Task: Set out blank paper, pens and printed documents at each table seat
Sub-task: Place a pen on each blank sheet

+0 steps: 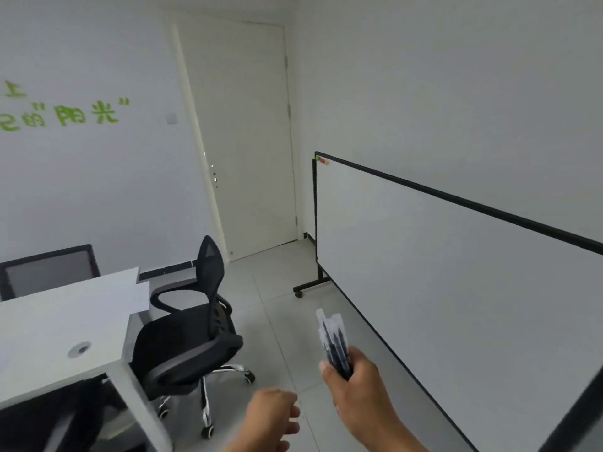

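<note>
Pens (333, 344) bunched in right-hand fingers (326, 367), left hand (272, 419) loosely curled, chair (192, 337) beside table (55, 331)

- Right hand (357, 384): grips bundle of pens (332, 344), tips up.
- Left hand (270, 419): loosely curled, holding nothing.
- Table (58, 324): white, paper (130, 291) on far corner.
- Chair (192, 334): black, beside table.
- Whiteboard (440, 288): at right.

I see the table (62, 324) at near left, with paper sheets (130, 290) on its far corner. A chair (192, 334) stands just right of it. The whiteboard (456, 288) runs along the right; the door (241, 138) lies far centre.
</note>
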